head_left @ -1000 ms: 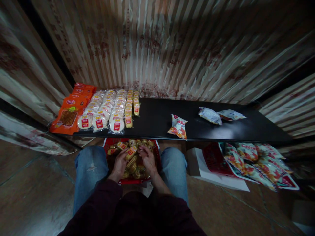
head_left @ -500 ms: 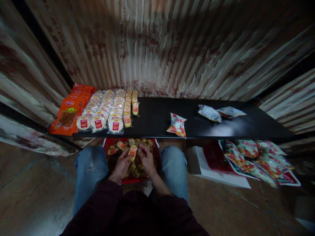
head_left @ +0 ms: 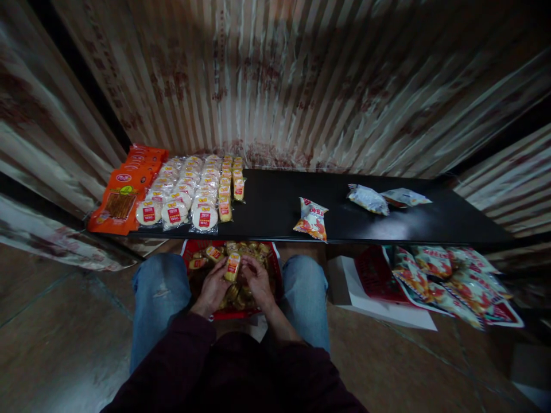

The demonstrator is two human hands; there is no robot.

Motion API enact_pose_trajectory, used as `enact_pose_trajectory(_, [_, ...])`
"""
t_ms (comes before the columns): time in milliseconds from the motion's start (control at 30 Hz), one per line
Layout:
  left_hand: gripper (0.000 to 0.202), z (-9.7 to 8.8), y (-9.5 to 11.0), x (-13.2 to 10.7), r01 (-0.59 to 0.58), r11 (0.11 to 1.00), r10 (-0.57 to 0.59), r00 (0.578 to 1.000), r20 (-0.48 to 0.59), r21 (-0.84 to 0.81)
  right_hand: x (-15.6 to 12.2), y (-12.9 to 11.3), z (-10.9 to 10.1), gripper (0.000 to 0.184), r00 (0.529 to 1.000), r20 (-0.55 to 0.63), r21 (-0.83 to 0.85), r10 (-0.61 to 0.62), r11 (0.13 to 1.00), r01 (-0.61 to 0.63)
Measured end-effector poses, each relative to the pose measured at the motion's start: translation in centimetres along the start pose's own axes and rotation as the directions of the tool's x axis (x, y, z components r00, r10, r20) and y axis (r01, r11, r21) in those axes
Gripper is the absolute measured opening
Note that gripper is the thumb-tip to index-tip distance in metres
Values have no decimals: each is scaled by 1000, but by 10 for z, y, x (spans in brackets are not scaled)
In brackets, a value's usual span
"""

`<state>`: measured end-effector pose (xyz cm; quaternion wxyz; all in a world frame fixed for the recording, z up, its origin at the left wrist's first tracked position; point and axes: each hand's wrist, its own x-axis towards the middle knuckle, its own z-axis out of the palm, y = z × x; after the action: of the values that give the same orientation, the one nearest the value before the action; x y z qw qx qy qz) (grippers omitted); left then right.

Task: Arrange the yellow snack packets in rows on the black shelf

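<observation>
Yellow packet turned straighter than a second ago; orienting seems underway. Pinched by left hand over red basket; right hand curled alongside, contact cannot be told.

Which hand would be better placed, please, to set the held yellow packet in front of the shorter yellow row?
Probably the left hand: it grips the yellow packet, while the right hand seems only beside it. The shorter yellow row lies ahead of both.
</observation>
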<state>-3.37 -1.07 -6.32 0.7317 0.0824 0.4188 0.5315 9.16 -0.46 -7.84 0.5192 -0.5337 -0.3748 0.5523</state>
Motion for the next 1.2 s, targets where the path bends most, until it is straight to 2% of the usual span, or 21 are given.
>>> enact_pose_trajectory(267, [45, 1, -3, -3, -28, 995, 36, 996, -85, 100, -7, -10, -1, 29, 999, -8, -35, -45, 998, 45])
enact_pose_trajectory(367, [53, 0, -5, -3, -51, 988, 61, 996, -67, 143, -7, -12, -1, 26, 998, 5, -34, -60, 998, 60])
enact_pose_trajectory(467, [50, -1, -7, -2, -56, 985, 65, 997, -48, 165, -6, -11, 0, 23, 997, 16, -34, -74, 997, 74])
enact_pose_trajectory(567, [41, 0, -7, -1, -50, 989, 55, 998, -37, 138, -5, -9, 1, 23, 997, 16, -36, -70, 997, 70])
enact_pose_trajectory(767, [33, 7, -5, -6, -29, 996, 25, 998, 61, 80, -6, -10, 2, 25, 999, 13, -31, -52, 998, 52])
enact_pose_trajectory(1000, [15, 6, -2, -5, 52, 999, -52, 999, -5, -5, -8, -14, 2, 25, 996, 30, -72, -82, 994, 84])
enact_pose_trajectory(1200, [19, 6, -1, -3, 130, 989, -129, 991, 17, -66, -7, -12, 0, 23, 995, 22, -120, -97, 988, 99])
